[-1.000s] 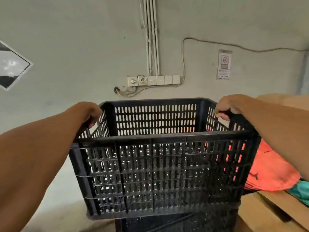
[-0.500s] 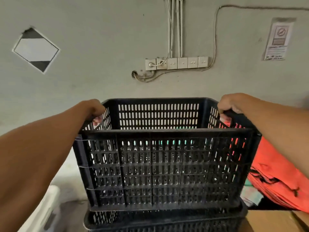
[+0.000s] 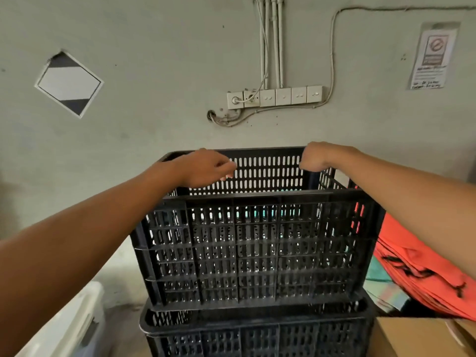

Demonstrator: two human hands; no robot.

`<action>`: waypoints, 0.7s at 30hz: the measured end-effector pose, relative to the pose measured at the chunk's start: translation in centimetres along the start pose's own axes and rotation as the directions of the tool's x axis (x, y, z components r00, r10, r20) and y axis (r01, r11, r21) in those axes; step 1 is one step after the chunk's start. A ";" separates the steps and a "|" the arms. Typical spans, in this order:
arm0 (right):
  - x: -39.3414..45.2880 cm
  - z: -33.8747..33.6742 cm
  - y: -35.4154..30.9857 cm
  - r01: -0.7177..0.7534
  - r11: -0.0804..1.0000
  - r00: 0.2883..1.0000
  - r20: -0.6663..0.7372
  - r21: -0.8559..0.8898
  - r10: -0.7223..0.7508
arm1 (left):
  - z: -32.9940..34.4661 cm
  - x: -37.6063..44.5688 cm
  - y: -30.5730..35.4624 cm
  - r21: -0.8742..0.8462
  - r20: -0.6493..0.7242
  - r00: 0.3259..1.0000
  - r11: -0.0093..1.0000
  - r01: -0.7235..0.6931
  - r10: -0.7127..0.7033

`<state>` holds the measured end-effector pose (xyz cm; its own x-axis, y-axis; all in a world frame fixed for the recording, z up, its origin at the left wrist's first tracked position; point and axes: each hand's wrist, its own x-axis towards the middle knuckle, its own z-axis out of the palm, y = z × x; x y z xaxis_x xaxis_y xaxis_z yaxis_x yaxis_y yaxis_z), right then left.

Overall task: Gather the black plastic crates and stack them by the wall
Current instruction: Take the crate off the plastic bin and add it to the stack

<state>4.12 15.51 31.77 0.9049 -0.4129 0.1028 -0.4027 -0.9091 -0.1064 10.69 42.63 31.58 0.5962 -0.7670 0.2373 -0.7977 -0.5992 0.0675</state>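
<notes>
The top black plastic crate (image 3: 257,248) sits nested on a second black crate (image 3: 257,336), both close to the grey wall (image 3: 154,47). My left hand (image 3: 206,168) hovers over the crate's inside near the far left corner, with fingers curled and nothing in them. Over the far right corner of the rim is my right hand (image 3: 318,157), curled into a loose fist. Whether it grips the rim is hidden. Both forearms reach over the crate's side walls.
A row of wall sockets (image 3: 274,97) with cables hangs above the crates. Orange fabric (image 3: 417,266) lies to the right, above a cardboard box (image 3: 417,336). A white plastic container (image 3: 74,328) stands at lower left. A diamond sticker (image 3: 69,83) and a notice (image 3: 432,56) are on the wall.
The top crate has come down onto the lower crate. Both hands have left the side rims and moved inward toward the far rim.
</notes>
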 end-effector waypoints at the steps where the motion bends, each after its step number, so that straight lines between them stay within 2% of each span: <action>1: -1.0 0.1 -0.8 0.058 0.998 0.998 0.004 0.011 -0.058 | 0.2 -0.5 0.9 -0.004 0.021 0.999 0.999 -0.033 0.033; 4: -3.9 0.4 -1.8 0.196 0.977 0.980 -0.005 0.080 -0.197 | 0.5 -2.3 2.6 0.011 -0.006 0.998 0.998 -0.058 0.058; 7: -7.5 1.4 -2.3 0.289 0.947 0.955 -0.110 0.138 -0.276 | 0.9 -4.7 2.6 0.186 -0.127 0.986 0.979 -0.082 0.106; 9: -9.8 2.7 -2.5 0.326 0.944 0.926 -0.218 0.056 -0.307 | 1.4 -6.5 2.2 0.292 -0.153 0.979 0.952 -0.087 0.136; 13: -12.3 4.8 -2.7 0.321 0.938 0.815 -0.466 -0.130 -0.343 | 2.6 -8.3 1.6 0.331 -0.217 0.969 0.943 -0.043 0.120; 18: -12.3 4.9 -2.9 0.331 0.923 0.787 -0.481 -0.197 -0.385 | 2.5 -8.6 2.0 0.332 -0.207 0.974 0.943 -0.012 0.086; 21: -12.5 4.8 -2.1 0.360 0.917 0.776 -0.491 -0.170 -0.396 | 2.4 -9.2 2.5 0.320 -0.211 0.969 0.946 -0.056 0.129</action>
<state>-5.71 22.83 25.95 0.7943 0.0123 0.6074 -0.0669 -0.9919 0.1076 3.46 47.66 27.21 0.4560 -0.7719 0.4431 -0.7589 -0.5973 -0.2594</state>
